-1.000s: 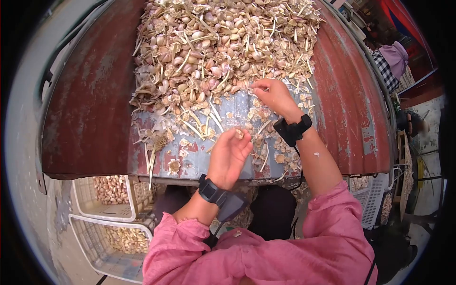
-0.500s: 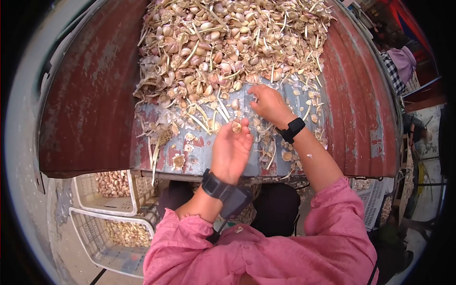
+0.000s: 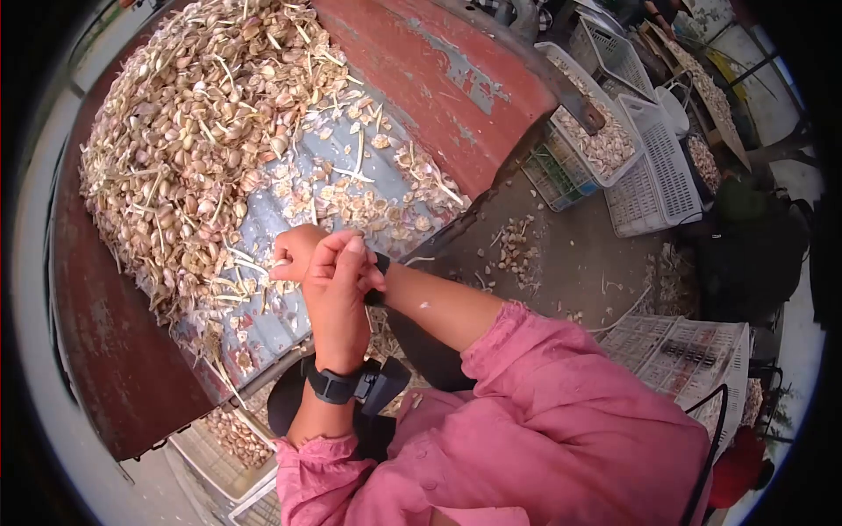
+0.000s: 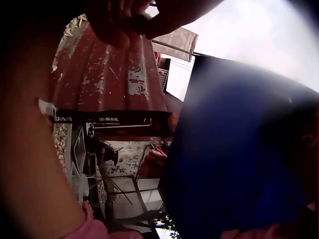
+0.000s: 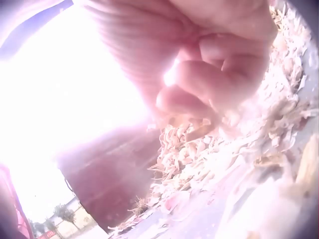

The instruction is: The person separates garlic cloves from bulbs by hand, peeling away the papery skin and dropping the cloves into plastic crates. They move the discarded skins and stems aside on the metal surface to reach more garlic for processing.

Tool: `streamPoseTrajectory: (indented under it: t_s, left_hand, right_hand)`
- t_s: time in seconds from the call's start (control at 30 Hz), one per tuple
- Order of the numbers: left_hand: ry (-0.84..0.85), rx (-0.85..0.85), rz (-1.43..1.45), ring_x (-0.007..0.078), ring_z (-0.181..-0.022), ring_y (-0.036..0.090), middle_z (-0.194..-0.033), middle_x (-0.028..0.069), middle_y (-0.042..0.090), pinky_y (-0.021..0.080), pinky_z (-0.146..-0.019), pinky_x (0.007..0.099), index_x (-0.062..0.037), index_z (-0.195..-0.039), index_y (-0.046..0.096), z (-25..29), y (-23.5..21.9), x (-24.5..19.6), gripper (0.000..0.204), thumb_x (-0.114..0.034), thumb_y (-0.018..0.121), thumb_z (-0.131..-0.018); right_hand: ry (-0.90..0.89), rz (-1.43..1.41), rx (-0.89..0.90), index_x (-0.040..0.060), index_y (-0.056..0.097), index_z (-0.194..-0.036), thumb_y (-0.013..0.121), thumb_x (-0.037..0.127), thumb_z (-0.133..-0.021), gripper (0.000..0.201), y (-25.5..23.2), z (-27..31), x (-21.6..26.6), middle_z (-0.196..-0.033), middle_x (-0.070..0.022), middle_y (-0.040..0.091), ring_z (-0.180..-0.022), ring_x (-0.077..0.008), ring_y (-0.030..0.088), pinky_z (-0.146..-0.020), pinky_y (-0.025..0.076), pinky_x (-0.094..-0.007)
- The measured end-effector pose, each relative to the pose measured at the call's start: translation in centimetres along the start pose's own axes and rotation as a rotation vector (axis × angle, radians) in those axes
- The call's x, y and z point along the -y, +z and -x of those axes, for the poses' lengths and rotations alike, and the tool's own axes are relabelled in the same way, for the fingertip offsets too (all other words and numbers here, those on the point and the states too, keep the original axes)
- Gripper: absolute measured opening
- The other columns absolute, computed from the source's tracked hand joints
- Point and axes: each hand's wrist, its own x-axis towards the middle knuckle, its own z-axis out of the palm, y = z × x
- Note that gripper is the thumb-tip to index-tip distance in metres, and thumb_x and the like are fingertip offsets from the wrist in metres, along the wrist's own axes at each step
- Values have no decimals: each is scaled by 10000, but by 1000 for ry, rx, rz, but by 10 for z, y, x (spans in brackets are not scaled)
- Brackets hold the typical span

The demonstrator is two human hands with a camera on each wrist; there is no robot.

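Note:
Above the metal sheet's near edge, my left hand (image 3: 338, 302) crosses over my right wrist, its fingers curled near the black band. In the left wrist view, my left fingers (image 4: 142, 12) pinch a small dark roundish thing, which looks like the garlic clove. My right hand (image 3: 300, 250) is bent inward beside the loose stalks, with a small pale bit between thumb and finger. The right wrist view shows my right hand (image 5: 199, 59) with curled fingers and a small pale piece at their tips. The garlic heap (image 3: 197, 131) lies beyond both hands.
Loose skins and stalks (image 3: 355, 206) litter the metal sheet (image 3: 447, 74). Right of it stand a basket of garlic (image 3: 596, 140) and white crates (image 3: 653, 167). More garlic lies on the ground (image 3: 517, 250). Another basket (image 3: 210, 460) is below left.
The head view has swung to the right, bringing more crates into sight. My hands were apart; now the left crosses over the right wrist. The left hand's clove is less visible in the head view.

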Motion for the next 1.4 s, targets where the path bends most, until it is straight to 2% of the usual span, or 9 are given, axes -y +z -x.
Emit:
streamPoseTrajectory:
  t_s: [0.23,0.37,0.43,0.53,0.57,0.73,0.83,1.03,1.4]
  left_hand:
    - [-223,706,-725,107,-774,565,-886,70,589,448,-688,216,35,-1049,507,-29,116,53,305,-176,561,-836]
    - [-53,550,-807,166,-1100,446,-1162,137,515,327,-921,265,42,-1167,467,-34,144,52,451,-275,531,-853]
    - [52,574,-512,165,-963,541,-1043,130,578,418,-816,261,29,-1121,504,-22,130,32,376,-224,551,-847]
    - [217,421,-423,122,-692,571,-742,84,604,451,-634,230,20,-971,565,13,78,2,207,-150,495,-877]
    - [326,272,-445,111,-623,546,-666,69,570,429,-565,208,22,-920,564,24,59,-3,199,-148,464,-888]
    - [447,-389,-262,90,-718,507,-851,58,552,391,-570,189,14,-1086,466,19,-32,-3,251,-142,416,-897]
    - [100,-220,-106,132,-901,545,-1035,89,549,453,-663,220,1,-1156,432,10,-41,-7,309,-176,413,-903]
    - [205,-165,46,103,-737,582,-900,53,603,474,-561,209,-11,-1039,535,-2,-55,-3,221,-128,542,-851]
    - [320,-49,105,144,-772,578,-909,86,574,505,-613,246,-22,-1032,496,-19,-67,-12,198,-67,517,-840]
  right_hand:
    - [-295,93,-39,20,571,-600,609,220,-658,212,-39,69,101,-586,-155,557,-538,-314,537,-523,418,-382]
    - [-284,52,-124,2,535,-581,559,174,-676,197,-46,69,103,-575,-195,509,-529,-352,502,-512,392,-413]
    - [-255,29,-168,-3,526,-581,550,162,-683,195,-52,71,106,-570,-202,498,-527,-360,493,-510,386,-420]
    - [-66,-49,-989,7,542,-637,556,176,-731,194,-55,82,147,-572,-197,510,-535,-364,503,-506,389,-403]
    - [-123,-117,-330,11,546,-654,556,192,-754,207,-71,56,103,-569,-183,521,-528,-345,518,-492,389,-384]
    - [-238,-130,-483,19,579,-717,540,183,-782,180,-83,73,135,-568,-147,541,-498,-286,531,-487,405,-362]
    - [-436,-35,-512,49,590,-792,544,158,-797,118,-74,78,140,-659,-106,577,-598,-270,551,-543,424,-337]
    - [-581,22,-367,19,609,-868,505,99,-824,138,-77,79,155,-814,-104,610,-721,-259,566,-639,452,-321]
    - [-145,-341,-106,-32,556,-1046,410,218,-899,325,-97,55,170,-936,-100,593,-826,-130,551,-678,458,-230]
